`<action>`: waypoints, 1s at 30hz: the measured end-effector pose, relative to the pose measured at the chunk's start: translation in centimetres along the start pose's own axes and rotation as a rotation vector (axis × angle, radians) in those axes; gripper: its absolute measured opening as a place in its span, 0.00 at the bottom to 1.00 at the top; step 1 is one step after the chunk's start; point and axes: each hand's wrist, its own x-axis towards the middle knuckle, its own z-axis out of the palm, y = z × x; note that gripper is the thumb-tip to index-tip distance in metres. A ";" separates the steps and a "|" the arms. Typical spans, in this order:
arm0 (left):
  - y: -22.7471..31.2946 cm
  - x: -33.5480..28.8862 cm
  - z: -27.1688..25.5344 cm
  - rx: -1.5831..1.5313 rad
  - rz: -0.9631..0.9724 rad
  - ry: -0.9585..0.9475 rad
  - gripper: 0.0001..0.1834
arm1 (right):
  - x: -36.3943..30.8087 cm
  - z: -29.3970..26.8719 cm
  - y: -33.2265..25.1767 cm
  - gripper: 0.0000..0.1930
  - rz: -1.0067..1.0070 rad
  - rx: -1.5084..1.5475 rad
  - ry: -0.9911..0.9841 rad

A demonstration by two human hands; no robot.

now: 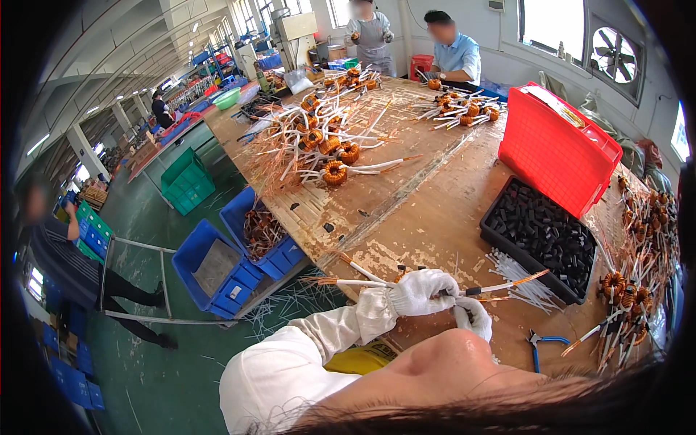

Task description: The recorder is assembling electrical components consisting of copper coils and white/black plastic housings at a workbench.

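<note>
Both hands wear white work gloves and meet over the near edge of the table. My left hand (426, 291) is closed around a copper-wound ring coil (401, 272), of which only a small part shows behind the glove. White-sleeved leads with bare copper ends (355, 283) stick out to the left. On the other side a lead with a black sleeve (475, 291) points right. Just below it, my right hand (474, 319) has its fingers curled in a pinch, close to the left fingertips. What it grips is hidden.
Right of my hands lie white plastic strips (523, 281), a black bin (586, 287) of small black parts, and blue-handled cutters (536, 354). A red crate (554, 152) stands behind the bin. Coils are heaped right (629, 293) and far left (319, 141). Two people stand or sit across the table.
</note>
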 end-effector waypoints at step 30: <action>2.7 -1.4 1.0 0.469 0.211 0.118 0.14 | 0.3 0.0 -2.2 0.33 -0.140 -0.215 0.006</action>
